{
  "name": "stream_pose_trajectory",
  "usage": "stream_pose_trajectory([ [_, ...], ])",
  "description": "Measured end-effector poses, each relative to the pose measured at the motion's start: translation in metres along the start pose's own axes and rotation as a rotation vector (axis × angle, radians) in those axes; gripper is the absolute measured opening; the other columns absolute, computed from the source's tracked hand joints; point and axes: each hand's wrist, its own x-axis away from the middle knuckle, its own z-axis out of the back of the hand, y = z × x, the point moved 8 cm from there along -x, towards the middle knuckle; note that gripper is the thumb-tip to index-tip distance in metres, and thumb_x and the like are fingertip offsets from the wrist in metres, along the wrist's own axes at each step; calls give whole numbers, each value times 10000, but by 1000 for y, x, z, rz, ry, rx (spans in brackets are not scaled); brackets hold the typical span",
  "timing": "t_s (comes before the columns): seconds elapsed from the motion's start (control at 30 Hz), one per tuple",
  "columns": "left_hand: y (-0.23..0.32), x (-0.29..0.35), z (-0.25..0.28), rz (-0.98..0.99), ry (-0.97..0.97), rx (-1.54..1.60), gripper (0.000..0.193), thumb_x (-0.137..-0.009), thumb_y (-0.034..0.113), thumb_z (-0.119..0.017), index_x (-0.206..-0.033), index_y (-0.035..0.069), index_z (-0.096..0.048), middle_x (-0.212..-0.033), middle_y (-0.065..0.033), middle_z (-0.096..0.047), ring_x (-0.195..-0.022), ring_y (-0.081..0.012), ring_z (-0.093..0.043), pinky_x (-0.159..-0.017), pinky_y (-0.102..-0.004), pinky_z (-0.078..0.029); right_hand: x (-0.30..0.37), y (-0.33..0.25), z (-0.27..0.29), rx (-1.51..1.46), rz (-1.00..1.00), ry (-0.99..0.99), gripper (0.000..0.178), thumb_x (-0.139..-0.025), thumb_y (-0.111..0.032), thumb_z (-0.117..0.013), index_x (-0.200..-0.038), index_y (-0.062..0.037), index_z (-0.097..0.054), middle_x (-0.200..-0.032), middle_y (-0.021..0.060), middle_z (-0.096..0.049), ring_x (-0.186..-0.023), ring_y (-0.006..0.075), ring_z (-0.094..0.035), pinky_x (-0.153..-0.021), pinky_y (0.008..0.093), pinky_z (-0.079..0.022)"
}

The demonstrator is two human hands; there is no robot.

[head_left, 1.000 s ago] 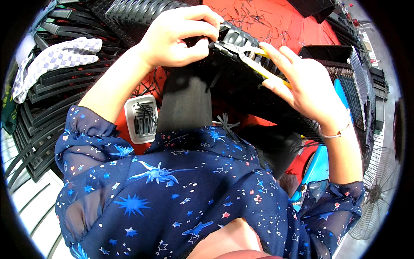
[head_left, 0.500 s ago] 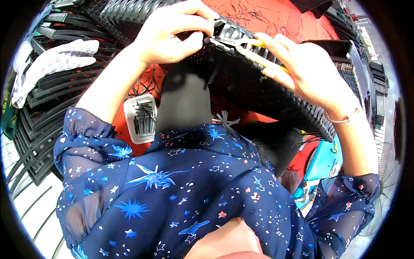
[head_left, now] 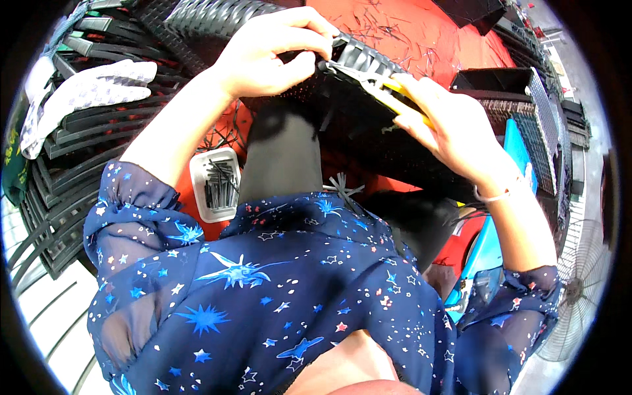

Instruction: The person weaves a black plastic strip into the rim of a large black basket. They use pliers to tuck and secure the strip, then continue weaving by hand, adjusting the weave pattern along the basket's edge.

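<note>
A black woven piece, like a basket rim of flat plastic strips, lies across my lap. The fingers of my left hand are closed in a pinch on its upper edge; what sits right between the fingertips is hidden. In my right hand is a pair of pliers with yellow handles. Its metal jaws point left and touch the woven edge close to my left fingertips. Beside my left leg stands a small white tray holding short dark strips.
Stacked black curved frames fill the left side, with a checked glove on top. Red cloth strewn with black scraps spreads at the back. On the right are a black woven box, a blue object and a fan.
The pliers' handles have come closer together as my right hand has shifted left and inward. My left hand keeps its pinch and has moved slightly right and down with the woven edge.
</note>
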Motion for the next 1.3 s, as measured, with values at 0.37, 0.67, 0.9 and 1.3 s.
stream_pose_trajectory([
  [0.37, 1, -4, -1, -77, 98, -70, 136, -813, 57, -650, -931, 90, -711, -1014, -68, -694, -891, -265, -706, -790, -355, -574, -1, -4, 13, 56, -47, -66, 581, -937, -367, -705, -1362, -11, -531, -978, 149, -614, -783, 316, -659, -664, 394, -525],
  [0.67, 8, -7, 2, -118, 102, 15, 202, -748, -41, -623, -910, 6, -734, -1007, -160, -704, -876, -325, -716, -790, -378, -588, -15, -10, 20, 98, -6, -44, 504, -931, -351, -718, -1293, -32, -576, -919, 124, -633, -748, 293, -665, -647, 385, -523],
  [0.9, 5, -5, 7, -61, 102, -42, 212, -798, 11, -638, -983, 46, -735, -1037, -133, -709, -906, -317, -715, -814, -377, -585, 17, 13, 6, -257, -267, 84, 416, -1027, -249, -591, -1374, -19, -578, -1234, 157, -662, -1057, 330, -681, -928, 378, -530],
  [1.3, 20, 6, -38, 139, -84, -782, 766, -897, 496, -713, -1457, 17, -504, -1517, -167, -509, -1406, -316, -484, -1211, -482, -299, 110, 56, -11, -4, -762, 385, 514, -1027, -269, -607, -1471, -46, -476, -1227, 193, -589, -1108, 346, -603, -973, 437, -481],
])
